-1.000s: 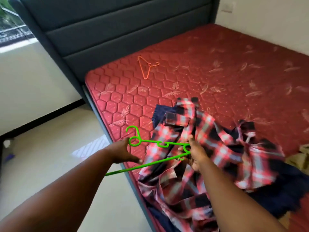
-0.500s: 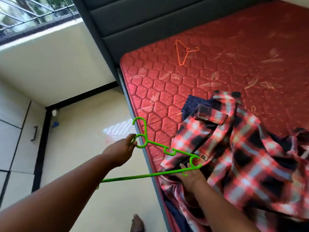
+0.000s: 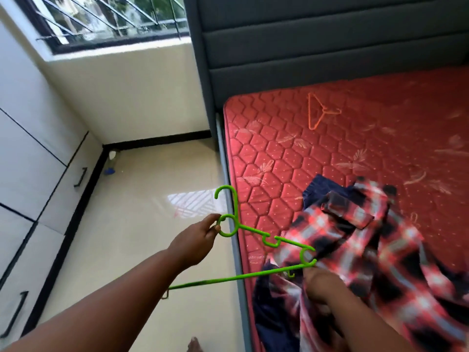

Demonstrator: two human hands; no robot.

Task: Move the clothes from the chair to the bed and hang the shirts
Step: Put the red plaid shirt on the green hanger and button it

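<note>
The left arm reaches out straight over the floor (image 3: 142,224), and the left hand (image 3: 195,243) pinches the ring below the hook of the green hanger (image 3: 264,240), fingers clamped on it. The right hand (image 3: 322,288) is curled into the red plaid shirt (image 3: 380,250) right at the hanger's far end (whether it also holds the hanger I cannot tell). The shirt lies bunched at the near edge of the bed (image 3: 330,153) over a dark navy garment (image 3: 317,186), and an orange hanger (image 3: 318,113) rests well apart near the headboard (image 3: 317,41).
</note>
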